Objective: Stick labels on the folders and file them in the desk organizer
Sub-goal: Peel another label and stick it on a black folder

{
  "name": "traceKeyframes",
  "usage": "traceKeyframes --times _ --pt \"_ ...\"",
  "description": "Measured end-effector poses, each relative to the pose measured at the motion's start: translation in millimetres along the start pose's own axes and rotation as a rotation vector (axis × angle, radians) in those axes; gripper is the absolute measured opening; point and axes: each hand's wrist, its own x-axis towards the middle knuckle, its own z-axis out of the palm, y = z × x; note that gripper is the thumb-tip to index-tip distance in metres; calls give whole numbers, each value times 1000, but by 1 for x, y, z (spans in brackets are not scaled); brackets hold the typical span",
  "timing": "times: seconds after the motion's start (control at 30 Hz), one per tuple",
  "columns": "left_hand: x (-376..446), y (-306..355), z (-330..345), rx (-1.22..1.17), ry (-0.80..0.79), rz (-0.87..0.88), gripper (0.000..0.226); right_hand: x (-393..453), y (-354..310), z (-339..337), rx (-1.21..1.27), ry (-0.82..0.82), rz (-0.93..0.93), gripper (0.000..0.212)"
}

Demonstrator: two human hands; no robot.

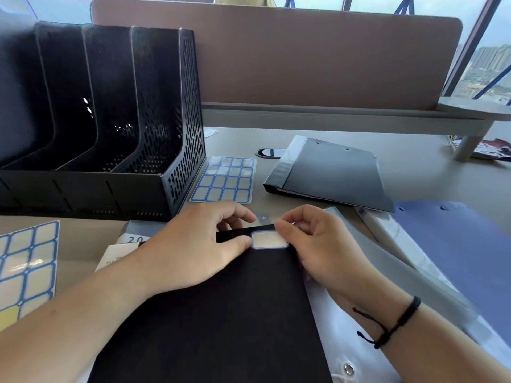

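A black folder [221,313] lies in front of me on the desk. A white label with a blue border [268,240] sits at the folder's top right corner. My left hand [201,244] rests on the folder, its thumb touching the label's left edge. My right hand [312,241] has its fingers curled and pinches the label's right end. The black mesh desk organizer [110,120] stands at the back left, its slots holding nothing. A label sheet [224,179] lies beside it.
A dark binder [331,172] lies at the back right, a blue folder [456,250] and a clear plastic folder [387,272] to my right. Another label sheet [25,266] lies at the left edge. A brown partition [304,59] closes off the desk's far side.
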Motion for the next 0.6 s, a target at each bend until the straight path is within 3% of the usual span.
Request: traceKeyframes --times 0.2,0.3,0.5,0.6 --pt "2 -1 0 41 -8 8 22 0 -2 -1 75 -32 -39 15" --pt "2 -1 0 50 -8 25 23 -3 -1 -1 -9 -71 -65 36" --pt "3 -3 2 50 5 20 18 1 -2 -3 13 -54 -52 7" --pt "3 -3 1 40 13 16 18 1 -5 -3 101 -43 19 12"
